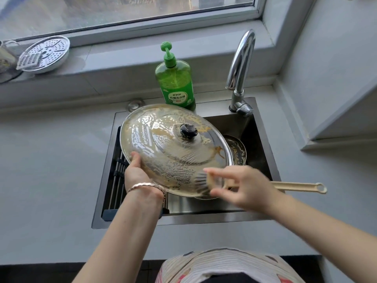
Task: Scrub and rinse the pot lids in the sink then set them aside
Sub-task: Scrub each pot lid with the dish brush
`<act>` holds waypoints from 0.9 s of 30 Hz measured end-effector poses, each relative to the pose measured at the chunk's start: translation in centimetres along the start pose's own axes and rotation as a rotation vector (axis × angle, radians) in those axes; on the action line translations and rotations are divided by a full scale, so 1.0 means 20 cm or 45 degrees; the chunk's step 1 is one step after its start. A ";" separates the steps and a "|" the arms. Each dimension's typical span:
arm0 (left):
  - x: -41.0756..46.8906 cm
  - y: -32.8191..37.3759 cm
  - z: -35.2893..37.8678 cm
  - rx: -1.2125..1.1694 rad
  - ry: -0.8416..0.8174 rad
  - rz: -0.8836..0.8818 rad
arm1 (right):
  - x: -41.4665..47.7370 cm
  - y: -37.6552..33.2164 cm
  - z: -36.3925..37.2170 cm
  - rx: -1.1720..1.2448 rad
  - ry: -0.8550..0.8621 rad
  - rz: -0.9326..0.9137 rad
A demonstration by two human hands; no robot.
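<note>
Soapy lid (173,148) in left hand (136,172) — brush (295,186) (blurred) in right hand (244,188).

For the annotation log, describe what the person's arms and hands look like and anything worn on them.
No gloves and no sleeves in view: the left forearm and right forearm are uncovered to the frame's edge. A slim, pinkish metallic bracelet circles the wrist of the left hand. The right hand is motion-blurred; no ring or watch shows on it.
</note>
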State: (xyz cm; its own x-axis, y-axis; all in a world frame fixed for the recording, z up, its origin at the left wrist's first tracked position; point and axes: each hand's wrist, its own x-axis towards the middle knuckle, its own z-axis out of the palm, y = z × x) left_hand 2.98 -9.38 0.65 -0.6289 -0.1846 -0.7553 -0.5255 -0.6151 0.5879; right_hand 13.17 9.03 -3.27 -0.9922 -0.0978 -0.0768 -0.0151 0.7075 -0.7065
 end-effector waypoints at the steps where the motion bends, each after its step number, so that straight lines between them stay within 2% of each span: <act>1: 0.00 0.01 -0.01 -0.005 -0.011 0.016 | 0.01 0.06 -0.04 -0.013 0.024 0.121; 3: 0.00 0.01 -0.01 -0.007 -0.039 0.045 | 0.04 0.18 -0.10 0.020 0.091 0.400; 4: -0.01 0.01 -0.01 -0.006 -0.055 0.049 | 0.04 0.20 -0.10 0.025 0.118 0.468; 8: -0.04 0.00 0.02 0.038 -0.077 0.060 | -0.02 0.09 0.01 -0.036 -0.023 0.310; 9: -0.03 0.00 0.01 0.036 -0.070 0.060 | -0.04 0.10 0.00 0.024 -0.043 0.324; 11: -0.03 -0.01 0.00 0.026 -0.087 0.051 | -0.01 0.18 -0.04 0.189 0.056 0.510; 13: -0.04 -0.03 0.00 0.027 -0.102 0.042 | 0.01 0.24 -0.04 0.200 0.139 0.586; 15: -0.05 -0.04 0.00 0.045 -0.097 0.063 | 0.01 0.18 -0.02 0.200 0.087 0.509; 18: -0.04 -0.01 -0.01 0.009 -0.139 0.059 | -0.04 0.08 0.02 0.408 -0.015 0.408; 22: -0.05 -0.03 -0.02 -0.006 -0.166 0.031 | 0.04 0.22 -0.04 0.447 0.224 0.677; 27: -0.06 -0.03 -0.03 -0.011 -0.166 0.030 | 0.02 0.12 0.00 0.546 0.077 0.549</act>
State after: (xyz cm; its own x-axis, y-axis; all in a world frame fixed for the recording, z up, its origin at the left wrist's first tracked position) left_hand 4.30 -9.20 1.06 -0.7103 -0.0980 -0.6970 -0.5053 -0.6183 0.6019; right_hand 12.71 10.66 -4.92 -0.9032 0.1834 -0.3881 0.4284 0.3281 -0.8419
